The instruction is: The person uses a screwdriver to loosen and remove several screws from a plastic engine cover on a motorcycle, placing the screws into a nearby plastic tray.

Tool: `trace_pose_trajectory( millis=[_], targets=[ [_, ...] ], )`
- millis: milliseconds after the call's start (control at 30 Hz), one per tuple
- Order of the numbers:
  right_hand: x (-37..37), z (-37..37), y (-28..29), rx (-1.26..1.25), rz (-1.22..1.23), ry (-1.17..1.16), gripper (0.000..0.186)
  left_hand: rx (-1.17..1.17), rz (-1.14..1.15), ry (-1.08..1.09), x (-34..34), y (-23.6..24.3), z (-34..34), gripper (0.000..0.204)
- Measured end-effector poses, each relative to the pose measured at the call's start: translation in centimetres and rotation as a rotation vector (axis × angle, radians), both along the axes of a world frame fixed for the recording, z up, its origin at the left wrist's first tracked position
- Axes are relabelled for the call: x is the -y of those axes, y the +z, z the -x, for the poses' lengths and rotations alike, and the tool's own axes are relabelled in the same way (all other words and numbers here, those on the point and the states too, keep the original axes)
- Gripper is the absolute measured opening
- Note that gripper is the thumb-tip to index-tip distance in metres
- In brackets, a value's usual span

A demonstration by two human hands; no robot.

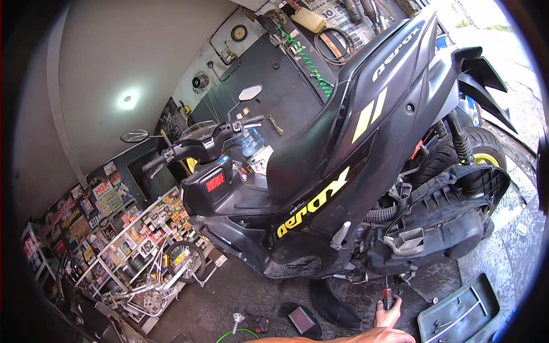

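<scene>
My right hand (386, 314) is closed round a red-and-black screwdriver (388, 297), held upright under the lower casing of a black and yellow scooter (320, 188); its shaft reaches toward the underside of the rear housing (429, 246). My left forearm crosses along the bottom edge, and my left hand (400, 337) is mostly cut off there, so its fingers and anything in them cannot be made out. A green tray (434, 320) with thin tools lies to the right of my hands.
A dark curved panel (331, 306), a small plate (300, 317), a power tool (260, 323) and a green hose (246, 331) lie on the floor (194, 306). A small bike frame (157, 297) and shelving (131, 251) stand left; a wall with hoses and tools (286, 68) is behind.
</scene>
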State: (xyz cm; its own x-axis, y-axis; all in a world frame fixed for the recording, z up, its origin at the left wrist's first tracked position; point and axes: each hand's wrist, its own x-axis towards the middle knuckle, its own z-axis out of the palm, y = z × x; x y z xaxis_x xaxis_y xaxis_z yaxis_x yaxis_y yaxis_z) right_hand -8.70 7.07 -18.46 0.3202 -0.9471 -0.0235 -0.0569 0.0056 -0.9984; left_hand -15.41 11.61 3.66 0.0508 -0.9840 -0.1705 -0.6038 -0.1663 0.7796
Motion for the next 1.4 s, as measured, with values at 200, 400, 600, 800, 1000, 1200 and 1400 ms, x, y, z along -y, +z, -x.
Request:
trace_pose_trajectory(
  millis=[200, 400, 600, 800, 1000, 1200, 1400],
  targets=[
    [-0.4, -0.4, 0.1, -0.072, -0.067, 0.028, 0.041, -0.008, -0.031, 0.012, 0.2, -0.3, 0.1, 0.038],
    [1.1, -0.5, -2.3, 0.983, -1.669, 0.468, 0.049, -0.013, -0.038, 0.001, 0.0, 0.7, 0.2, 0.038],
    [0.2, -0.3, -1.4, 0.152, -0.241, 0.032, 0.038, 0.042, -0.014, -0.023, 0.5, 0.2, -0.1, 0.038],
    [-0.5, -0.1, 0.5, -0.246, -0.049, 0.087, 0.05, -0.024, -0.051, 0.002, 0.8, -0.2, -0.4, 0.038],
    [-0.9, 0.3, 3.2, -0.292, -0.026, 0.052, 0.051, -0.018, -0.068, 0.015, 0.5, -0.5, -1.0, 0.039],
    [-0.4, -0.5, -0.3, -0.046, -0.225, 0.067, 0.035, -0.036, -0.066, 0.005, 1.2, -0.4, -1.3, 0.038],
    [2.0, -0.6, -4.4, 1.056, -1.689, 0.648, 0.049, -0.069, 0.012, 0.029, 1.2, 0.3, -1.3, 0.034]
  ],
)
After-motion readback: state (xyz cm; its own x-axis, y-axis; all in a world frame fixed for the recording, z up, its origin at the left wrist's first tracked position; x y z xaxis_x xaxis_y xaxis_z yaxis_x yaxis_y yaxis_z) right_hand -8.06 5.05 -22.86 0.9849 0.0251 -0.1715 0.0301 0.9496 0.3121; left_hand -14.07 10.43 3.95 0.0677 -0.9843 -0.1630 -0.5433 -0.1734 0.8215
